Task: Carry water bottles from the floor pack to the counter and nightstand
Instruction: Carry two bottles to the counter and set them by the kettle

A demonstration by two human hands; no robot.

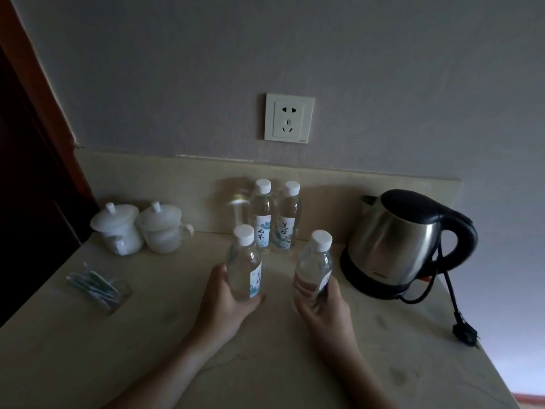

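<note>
- While I stand over the surface (165, 335), my left hand (225, 302) is wrapped around one water bottle (244, 268), upright.
- My right hand (323, 308) is clamped on a second bottle (314, 268), tilted slightly right.
- Two more bottles (274, 219) stand touching just behind, by the wall.
- The kettle (395, 246) sits right; two lidded cups (138, 228) sit left.

Can't read the tiny kettle logo (378, 275), and the packets in the clear tray (98, 286) are just blur.
</note>
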